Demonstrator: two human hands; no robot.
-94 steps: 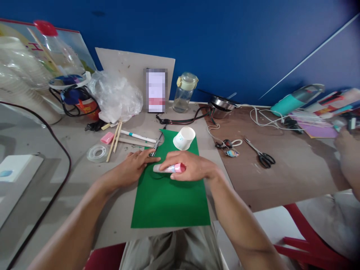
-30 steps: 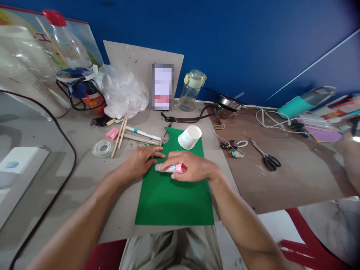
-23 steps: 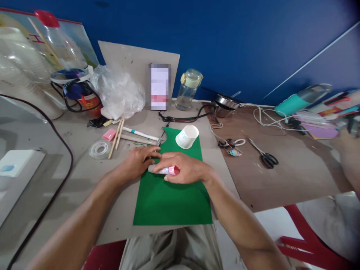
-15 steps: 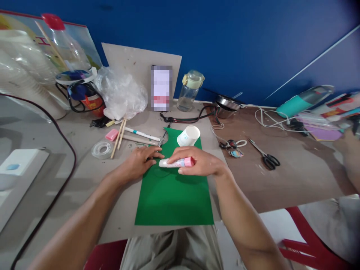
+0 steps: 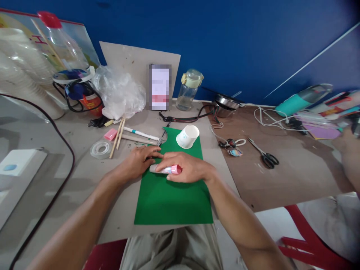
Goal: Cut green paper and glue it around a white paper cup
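Observation:
A sheet of green paper (image 5: 173, 202) lies on the table in front of me, with a curved cut at its upper left corner. My right hand (image 5: 187, 167) is closed around a glue stick (image 5: 165, 170), white with a pink end, tilted low over the paper's left side. At the paper's upper left edge, my left hand (image 5: 140, 160) rests with thumb and fingers apart, pressing on the sheet. A white paper cup (image 5: 188, 137) lies tipped on the paper's top part, beyond my right hand. The glue stick's far tip meets the paper near my left thumb.
Left of the paper are a tape roll (image 5: 100, 149), a pink cap (image 5: 110, 134), wooden sticks (image 5: 116, 138) and a white pen (image 5: 142, 133). Behind stand a phone (image 5: 159, 87) and a glass bottle (image 5: 189, 90). Scissors (image 5: 264, 154) lie right; another person's arm (image 5: 348, 157) is beyond.
My right hand has moved left and slightly toward me with the glue stick, along the paper's upper left part. My left hand stays on the edge.

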